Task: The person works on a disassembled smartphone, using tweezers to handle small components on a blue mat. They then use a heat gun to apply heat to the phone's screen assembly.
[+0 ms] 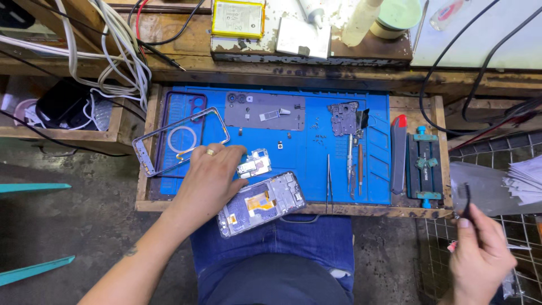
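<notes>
Head view:
Left hand (pixel 210 179): lies palm down on the blue work mat (pixel 305 158), fingers loosely spread, grasping nothing; its fingertips touch a small metal shield plate (pixel 254 164).
Opened phone (pixel 261 204): lies tilted at the mat's front edge, just beside the left hand, its insides up with an orange flex strip showing.
Right hand (pixel 480 254): well off to the right beyond the bench (pixel 293 76), fingers pinched around a thin dark strip (pixel 468 199) that stands up from them.
Yellow-edged flat pack (pixel 237 18): rectangular, pale label face, on the rear ledge above the mat.
Grey back plate (pixel 264 111): at the mat's rear.
Phone frame (pixel 180 140): empty, tilted over the mat's left end.
Tweezers (pixel 328 183): right of the phone.
Blue clamp holder (pixel 424 169): at the bench's right end.
</notes>
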